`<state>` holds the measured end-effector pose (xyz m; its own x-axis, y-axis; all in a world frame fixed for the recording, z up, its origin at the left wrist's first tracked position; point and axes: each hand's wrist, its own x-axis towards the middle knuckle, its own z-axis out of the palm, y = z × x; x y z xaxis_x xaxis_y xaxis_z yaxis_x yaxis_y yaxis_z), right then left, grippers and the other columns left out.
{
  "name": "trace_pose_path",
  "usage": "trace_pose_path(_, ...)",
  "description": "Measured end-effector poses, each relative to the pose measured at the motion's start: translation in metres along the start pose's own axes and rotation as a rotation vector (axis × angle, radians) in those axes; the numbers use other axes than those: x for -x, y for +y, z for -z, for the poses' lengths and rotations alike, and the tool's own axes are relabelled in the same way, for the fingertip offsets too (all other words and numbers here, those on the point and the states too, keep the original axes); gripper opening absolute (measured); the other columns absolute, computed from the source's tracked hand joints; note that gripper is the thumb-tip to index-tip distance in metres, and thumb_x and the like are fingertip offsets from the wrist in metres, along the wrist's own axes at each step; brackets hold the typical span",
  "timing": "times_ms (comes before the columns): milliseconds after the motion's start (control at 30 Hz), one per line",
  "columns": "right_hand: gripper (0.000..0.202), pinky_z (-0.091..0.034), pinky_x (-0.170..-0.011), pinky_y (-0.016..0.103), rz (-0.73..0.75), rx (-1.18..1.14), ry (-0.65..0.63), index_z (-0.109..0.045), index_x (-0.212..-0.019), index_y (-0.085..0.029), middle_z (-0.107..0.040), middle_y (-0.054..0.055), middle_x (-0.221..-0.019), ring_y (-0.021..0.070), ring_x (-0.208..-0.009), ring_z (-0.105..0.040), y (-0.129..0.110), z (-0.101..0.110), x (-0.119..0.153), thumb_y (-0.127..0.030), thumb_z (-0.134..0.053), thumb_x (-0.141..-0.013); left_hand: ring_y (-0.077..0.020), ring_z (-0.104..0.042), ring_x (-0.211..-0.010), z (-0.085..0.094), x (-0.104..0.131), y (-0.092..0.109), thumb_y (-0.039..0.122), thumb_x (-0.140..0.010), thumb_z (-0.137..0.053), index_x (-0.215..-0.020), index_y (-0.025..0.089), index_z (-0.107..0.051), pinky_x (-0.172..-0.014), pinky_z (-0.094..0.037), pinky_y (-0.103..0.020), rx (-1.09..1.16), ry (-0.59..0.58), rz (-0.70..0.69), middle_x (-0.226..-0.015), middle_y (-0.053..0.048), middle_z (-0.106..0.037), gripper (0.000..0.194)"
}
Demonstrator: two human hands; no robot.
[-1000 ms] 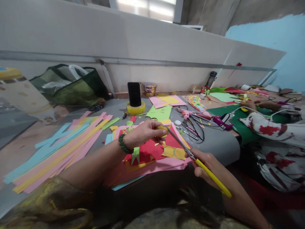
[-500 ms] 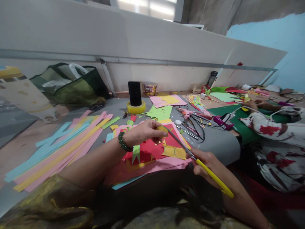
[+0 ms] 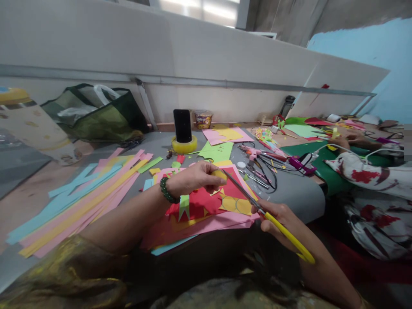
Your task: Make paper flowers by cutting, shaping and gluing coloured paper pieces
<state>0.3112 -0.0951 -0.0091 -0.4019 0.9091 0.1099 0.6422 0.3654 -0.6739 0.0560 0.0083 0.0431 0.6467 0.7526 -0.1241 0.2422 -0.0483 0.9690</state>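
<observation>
A small yellow paper piece (image 3: pixel 220 174) is pinched between the thumb and fingers of my left hand (image 3: pixel 202 177). My right hand (image 3: pixel 279 221) is wrapped round yellow-handled scissors (image 3: pixel 288 238), whose blades point up and left, with the tips at the right edge of the piece. Beneath both hands lie red paper (image 3: pixel 206 201), pink sheets (image 3: pixel 222 222) and a yellow strip (image 3: pixel 236 205) with circles drawn on it. A green notched strip (image 3: pixel 184 207) rests on the red paper, below my left wrist.
Coloured paper strips (image 3: pixel 96 189) spread at the left. Behind my hands, a phone (image 3: pixel 182 125) stands in a tape roll (image 3: pixel 184 145). Pink tools and cables (image 3: pixel 260 156) lie to the right, near another person's sleeve (image 3: pixel 357 169). A green bag (image 3: pixel 99 118) sits at the back left.
The scissors' blades have shifted very slightly against the yellow piece. My left hand keeps its pinch, and both hands stay almost in the same place.
</observation>
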Motion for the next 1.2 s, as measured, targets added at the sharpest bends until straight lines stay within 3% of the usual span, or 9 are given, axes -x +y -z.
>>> trace_pose_path(200, 0.075, -0.041, -0.052, 0.027, -0.08, 0.068, 0.113, -0.062, -0.082, -0.02, -0.06, 0.003, -0.065, 0.0173, -0.058, -0.052, -0.005, 0.009, -0.018, -0.089, -0.032, -0.082, -0.0092, -0.05, -0.05, 0.003, -0.001, -0.002, 0.033, -0.076, -0.071, -0.061, 0.017, -0.064, -0.05, -0.04, -0.021, -0.065, 0.01, 0.032, -0.054, 0.002, -0.058, 0.023)
trace_pose_path(433, 0.074, -0.028, -0.041, 0.026, -0.181, 0.028, 0.262, -0.064, -0.09, -0.02, -0.042, -0.004, -0.05, 0.0146, -0.043, -0.039, 0.01, 0.016, -0.016, -0.087, -0.034, -0.083, -0.0137, -0.051, -0.058, 0.018, -0.02, -0.026, 0.031, -0.081, -0.058, -0.07, 0.017, -0.068, -0.055, -0.039, -0.025, -0.477, 0.232, -0.047, -0.059, 0.002, -0.055, 0.021)
trace_pose_path(567, 0.074, -0.03, -0.042, 0.026, -0.173, -0.019, 0.275, -0.065, -0.093, -0.019, -0.041, -0.005, -0.05, 0.0142, -0.044, -0.039, 0.011, 0.011, -0.006, -0.087, -0.036, -0.083, -0.0214, -0.064, -0.079, 0.022, -0.032, -0.041, 0.028, -0.079, -0.062, -0.093, 0.017, -0.075, -0.073, -0.05, -0.031, -0.639, 0.269, -0.057, -0.083, -0.005, -0.072, 0.023)
trace_pose_path(700, 0.072, -0.032, -0.047, 0.027, -0.133, -0.022, 0.255, -0.062, -0.093, -0.02, -0.043, -0.004, -0.055, 0.0134, -0.047, -0.038, 0.005, 0.013, -0.002, -0.086, -0.036, -0.085, -0.0316, -0.062, -0.11, 0.016, -0.028, -0.041, 0.03, -0.081, -0.066, -0.11, 0.018, -0.074, -0.097, -0.047, -0.044, -0.817, 0.346, -0.127, -0.113, -0.013, -0.072, 0.033)
trace_pose_path(767, 0.073, -0.034, -0.048, 0.029, -0.115, -0.022, 0.281, -0.061, -0.09, -0.021, -0.045, -0.003, -0.057, 0.0142, -0.049, -0.039, 0.001, 0.015, -0.001, -0.088, -0.034, -0.083, -0.0319, -0.061, -0.113, 0.006, -0.022, -0.036, 0.032, -0.086, -0.063, -0.113, 0.018, -0.073, -0.1, -0.045, -0.046, -0.878, 0.306, -0.195, -0.12, -0.015, -0.069, 0.032)
trace_pose_path(867, 0.076, -0.038, -0.05, 0.03, -0.122, -0.029, 0.314, -0.062, -0.086, -0.023, -0.051, 0.0, -0.06, 0.017, -0.052, -0.045, -0.008, 0.014, 0.004, -0.092, -0.031, -0.08, -0.0311, -0.061, -0.111, -0.016, -0.014, -0.028, 0.036, -0.088, -0.066, -0.111, 0.017, -0.073, -0.098, -0.046, -0.044, -0.911, 0.094, -0.26, -0.119, -0.015, -0.067, 0.031)
trace_pose_path(1000, 0.065, -0.052, -0.068, 0.034, -0.171, -0.022, 0.473, -0.068, -0.107, -0.024, -0.069, 0.008, -0.087, 0.0264, -0.08, -0.063, -0.032, 0.001, 0.021, -0.079, -0.038, -0.09, -0.0313, -0.062, -0.099, -0.039, -0.01, -0.03, 0.033, -0.081, -0.075, -0.092, 0.015, -0.071, -0.088, -0.048, -0.041, -0.984, -0.042, -0.197, -0.101, -0.015, -0.068, 0.022)
trace_pose_path(1100, 0.052, -0.055, -0.089, 0.036, -0.225, -0.061, 0.562, -0.062, -0.128, -0.025, -0.07, 0.009, -0.111, 0.0311, -0.106, -0.065, -0.042, -0.008, 0.034, -0.063, -0.05, -0.095, -0.0252, -0.06, -0.086, -0.04, -0.012, -0.034, 0.024, -0.079, -0.073, -0.078, 0.018, -0.064, -0.076, -0.045, -0.034, -0.906, -0.015, -0.178, -0.088, -0.009, -0.065, 0.011)
trace_pose_path(1200, 0.049, -0.046, -0.11, 0.041, -0.232, -0.155, 0.555, -0.055, -0.139, -0.028, -0.064, 0.008, -0.133, 0.0308, -0.126, -0.058, -0.036, -0.012, 0.042, -0.057, -0.049, -0.099, -0.0171, -0.054, -0.069, -0.032, -0.013, -0.032, 0.017, -0.078, -0.064, -0.065, 0.019, -0.054, -0.064, -0.04, -0.028, -0.64, 0.07, -0.158, -0.07, -0.001, -0.058, 0.016)
